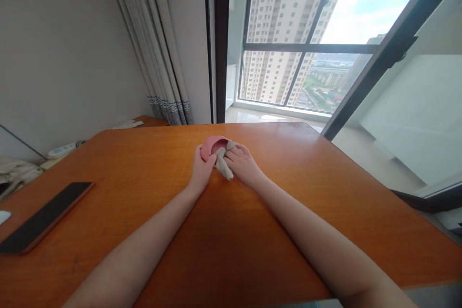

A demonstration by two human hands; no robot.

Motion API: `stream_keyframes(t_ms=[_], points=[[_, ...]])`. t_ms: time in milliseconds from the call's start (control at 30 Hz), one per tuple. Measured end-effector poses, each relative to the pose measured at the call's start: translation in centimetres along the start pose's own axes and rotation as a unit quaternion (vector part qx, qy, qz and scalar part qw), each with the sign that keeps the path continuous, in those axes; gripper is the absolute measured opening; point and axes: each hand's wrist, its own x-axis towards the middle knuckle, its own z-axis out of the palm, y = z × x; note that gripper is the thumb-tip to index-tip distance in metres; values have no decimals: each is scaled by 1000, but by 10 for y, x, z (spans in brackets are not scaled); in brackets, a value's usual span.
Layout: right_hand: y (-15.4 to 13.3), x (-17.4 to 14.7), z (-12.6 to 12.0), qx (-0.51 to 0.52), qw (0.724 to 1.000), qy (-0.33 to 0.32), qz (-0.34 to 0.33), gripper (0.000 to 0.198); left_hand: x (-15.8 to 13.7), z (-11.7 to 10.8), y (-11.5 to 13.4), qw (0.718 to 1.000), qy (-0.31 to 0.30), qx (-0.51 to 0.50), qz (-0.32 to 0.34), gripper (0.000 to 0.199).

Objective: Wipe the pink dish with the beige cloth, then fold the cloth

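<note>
A pink bowl [208,147] is tipped on its side above the far middle of the wooden table, its opening turned toward me and to the right. My left hand [202,168] grips its left side, thumb at the rim. My right hand [242,162] is closed on a light grey cloth [224,166], pressing it at the bowl's mouth. One end of the cloth hangs down between my hands. Some of my right fingertips are hidden by the cloth.
On the wooden table [144,154], a dark flat slab with a reddish edge [46,216] lies at the left. A white object [4,216] shows at the left edge. Past the table stand a grey curtain [155,48] and a large window [303,48].
</note>
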Motion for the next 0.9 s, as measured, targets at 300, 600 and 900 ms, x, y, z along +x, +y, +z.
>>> stream_keyframes(t_ms=[300,600,900], points=[[-6,0,2,-1,1000,7,-16,17,-2,3,0,999,8,-27,46,40],[-9,-4,5,-12,998,17,57,14,-15,18,-2,991,5,-134,0,53],[-3,1,0,6,999,-31,20,15,10,2,2,1000,-5,-18,25,34]])
